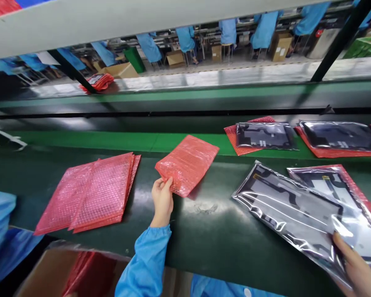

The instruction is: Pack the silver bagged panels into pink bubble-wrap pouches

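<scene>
My left hand, in a blue sleeve, pinches the near corner of a red bubble bag over the green bench. At the right, my right hand grips the lower right end of a flat grey panel in a clear shiny bag. That panel is tilted and overlaps another bagged panel lying on a red bag. To the left of my left hand lies a stack of pink-red bubble bags.
Two more bagged panels rest on red bags along the green strip. An open box with red bags stands at the lower left, near another person's blue sleeve. Beyond the bench, people sit in blue.
</scene>
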`<state>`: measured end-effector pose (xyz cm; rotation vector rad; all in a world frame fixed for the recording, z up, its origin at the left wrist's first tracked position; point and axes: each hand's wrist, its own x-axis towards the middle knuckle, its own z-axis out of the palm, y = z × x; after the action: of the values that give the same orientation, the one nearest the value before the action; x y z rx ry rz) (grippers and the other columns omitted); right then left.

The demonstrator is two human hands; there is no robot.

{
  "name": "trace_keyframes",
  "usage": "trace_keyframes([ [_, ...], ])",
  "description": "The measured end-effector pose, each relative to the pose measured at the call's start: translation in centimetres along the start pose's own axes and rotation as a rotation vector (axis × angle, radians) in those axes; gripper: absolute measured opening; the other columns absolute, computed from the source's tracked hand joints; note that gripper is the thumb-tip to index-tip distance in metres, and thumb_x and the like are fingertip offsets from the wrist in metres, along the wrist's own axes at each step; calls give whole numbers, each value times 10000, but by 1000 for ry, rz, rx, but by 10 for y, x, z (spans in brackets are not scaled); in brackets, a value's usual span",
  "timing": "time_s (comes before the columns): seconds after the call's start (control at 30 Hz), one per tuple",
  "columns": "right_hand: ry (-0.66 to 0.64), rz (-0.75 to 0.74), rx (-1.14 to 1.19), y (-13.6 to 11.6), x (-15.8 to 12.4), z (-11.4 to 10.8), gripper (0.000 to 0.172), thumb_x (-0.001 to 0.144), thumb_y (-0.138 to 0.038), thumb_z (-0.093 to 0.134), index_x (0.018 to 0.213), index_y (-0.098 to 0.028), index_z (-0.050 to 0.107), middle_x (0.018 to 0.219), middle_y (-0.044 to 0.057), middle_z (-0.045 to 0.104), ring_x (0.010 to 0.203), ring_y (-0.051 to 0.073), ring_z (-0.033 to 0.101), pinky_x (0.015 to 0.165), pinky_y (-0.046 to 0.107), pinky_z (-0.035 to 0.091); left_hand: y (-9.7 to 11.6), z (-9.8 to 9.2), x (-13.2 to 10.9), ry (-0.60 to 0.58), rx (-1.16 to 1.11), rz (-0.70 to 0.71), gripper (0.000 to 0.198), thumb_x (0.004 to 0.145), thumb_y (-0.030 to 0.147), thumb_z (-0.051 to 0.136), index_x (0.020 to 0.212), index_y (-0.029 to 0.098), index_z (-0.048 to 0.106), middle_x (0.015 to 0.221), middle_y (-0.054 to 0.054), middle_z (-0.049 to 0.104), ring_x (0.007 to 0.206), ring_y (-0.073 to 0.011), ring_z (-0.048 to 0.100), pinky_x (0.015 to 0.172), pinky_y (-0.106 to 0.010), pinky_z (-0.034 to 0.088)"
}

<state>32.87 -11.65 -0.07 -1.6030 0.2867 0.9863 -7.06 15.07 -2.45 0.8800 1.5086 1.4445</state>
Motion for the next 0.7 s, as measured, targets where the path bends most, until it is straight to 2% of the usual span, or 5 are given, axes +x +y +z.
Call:
trace_keyframes([
  [0.17, 33, -62, -14, 14, 17, -20, 465, 694, -510, 829, 1043, -237, 689, 920, 21, 766, 705, 243, 738, 629, 366, 661, 12, -23, -23, 25, 709, 530, 778, 746, 314, 721, 1424, 124, 392, 1406, -247, 535, 1337, -353, 514, 1079, -532, 435],
  [0.27, 112, -80, -1, 1, 10, -3, 387, 726, -483, 810, 1016, -259, 684, 917, -12, 750, 712, 208, 728, 644, 335, 657, 28, -30, -27, -205, 1054, 718, 628, 776, 204, 626, 1390, 171, 499, 1491, -214, 500, 1412, -378, 438, 1155, -598, 319],
  [0.43, 77, -99, -52, -21, -9, 17, 388, 667, -433, 816, 976, -234, 692, 855, 24, 748, 747, 258, 735, 633, 382, 656, 46, -26, -32, -534, 1329, 693, 285, 846, 182, 534, 1063, 223, 715, 1216, -132, 709, 1135, -306, 656, 1033, -489, 455],
  [0.57, 64, -128, -102, -15, -6, -6, 413, 662, -470, 838, 967, -220, 714, 939, 25, 766, 720, 221, 725, 574, 320, 640, 59, -7, -55, -654, 1406, 606, 232, 949, 279, 482, 889, 210, 696, 941, -95, 727, 886, -237, 694, 762, -320, 502],
  [0.7, -13, -63, -206, -2, 2, -27, 435, 644, -471, 878, 983, -237, 739, 1020, 17, 771, 830, 203, 740, 596, 230, 632, 68, 18, -81, -746, 1357, 505, 239, 958, 228, 406, 849, 203, 618, 804, -80, 703, 772, -230, 674, 705, -321, 463],
])
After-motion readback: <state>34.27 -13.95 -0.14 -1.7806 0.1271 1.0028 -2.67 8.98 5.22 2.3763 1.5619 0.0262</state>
